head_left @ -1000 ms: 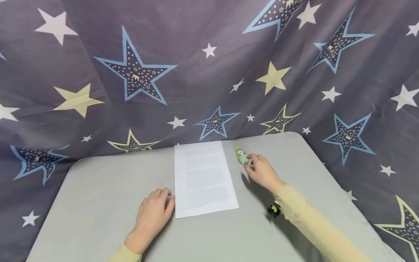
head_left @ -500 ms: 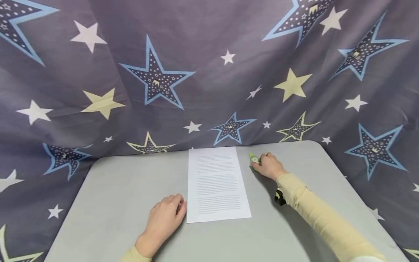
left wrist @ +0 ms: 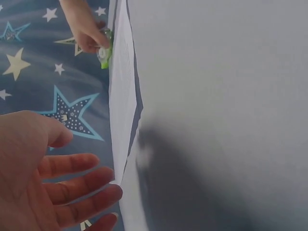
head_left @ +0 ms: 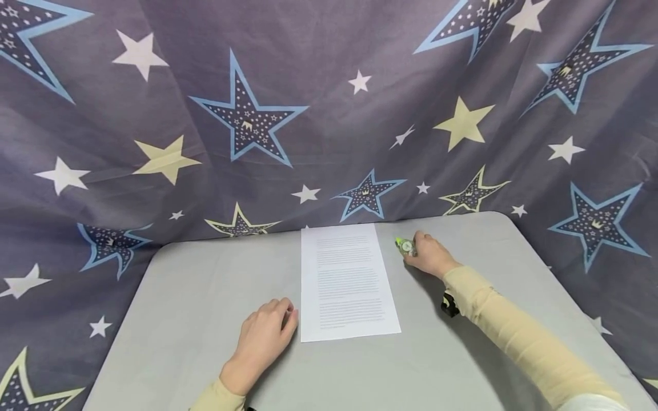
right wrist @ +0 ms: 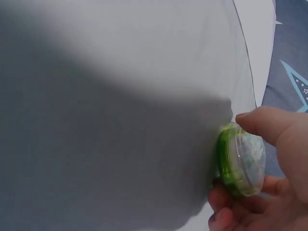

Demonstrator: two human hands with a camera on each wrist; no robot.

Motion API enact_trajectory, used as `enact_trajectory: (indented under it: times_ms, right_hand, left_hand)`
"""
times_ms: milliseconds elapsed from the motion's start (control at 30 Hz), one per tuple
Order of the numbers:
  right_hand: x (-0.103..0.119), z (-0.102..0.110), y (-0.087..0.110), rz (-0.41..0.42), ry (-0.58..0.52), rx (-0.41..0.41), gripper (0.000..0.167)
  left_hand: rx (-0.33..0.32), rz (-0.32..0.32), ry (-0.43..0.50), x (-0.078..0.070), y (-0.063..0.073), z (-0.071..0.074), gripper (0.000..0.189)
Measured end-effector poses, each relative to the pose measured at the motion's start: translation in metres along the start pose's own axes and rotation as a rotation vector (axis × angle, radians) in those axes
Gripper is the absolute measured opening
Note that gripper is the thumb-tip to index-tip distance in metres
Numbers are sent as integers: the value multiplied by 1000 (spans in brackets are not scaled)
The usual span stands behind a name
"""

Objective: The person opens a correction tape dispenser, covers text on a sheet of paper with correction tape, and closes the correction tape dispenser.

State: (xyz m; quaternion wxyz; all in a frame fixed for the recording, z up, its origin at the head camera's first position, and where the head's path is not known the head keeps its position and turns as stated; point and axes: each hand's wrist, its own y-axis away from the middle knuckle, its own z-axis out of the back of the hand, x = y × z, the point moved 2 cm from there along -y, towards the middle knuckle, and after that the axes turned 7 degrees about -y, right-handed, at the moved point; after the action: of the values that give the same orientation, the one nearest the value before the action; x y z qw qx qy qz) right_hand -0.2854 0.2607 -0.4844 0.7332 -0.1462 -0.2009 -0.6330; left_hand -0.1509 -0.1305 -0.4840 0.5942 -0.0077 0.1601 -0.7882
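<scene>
Behind everything, a dark grey-purple curtain (head_left: 308, 57) printed with white, yellow and blue-edged stars; in front of it, a pale grey surface (head_left: 205, 285). At left, near the front, the left hand (head_left: 264, 334), with a pale yellow cuff (head_left: 218, 395) at its wrist, just beside the lower left edge of a printed sheet of paper (head_left: 352, 279). Fingers (left wrist: 79, 184) slightly spread and loosely bent in the left wrist view, much the same place beside the paper as a second ago. In the middle, the printed sheet of paper, flat on the surface, up near the curtain at its far end, with blocks of text too small to read. Right of it, near the upper right corner and apart from the paper, a green and clear correction tape dispenser (head_left: 406, 246), in much the same spot as before. A second ago, mostly uncovered, with fingertips only at its right edge; now partly hidden by the right hand (head_left: 430, 254), pinched between thumb and curled fingers. Cannot tell whether lifted or touching the surface. Farther right, a long pale yellow sleeve (head_left: 519, 337), with a small black device (head_left: 449, 304) under the wrist. Whole scene farther right in the head view than a second ago.
</scene>
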Motion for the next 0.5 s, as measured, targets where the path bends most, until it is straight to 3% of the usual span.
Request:
enact_trajectory:
  times_ms: [267, 500]
  right_hand:
    - [-1, 5, 13, 71, 28, 18, 49]
    - [-1, 10, 30, 170, -18, -23, 27]
  left_hand:
    - [-20, -7, 6, 1, 1, 3, 12]
    - [-22, -10, 12, 0, 2, 4, 12]
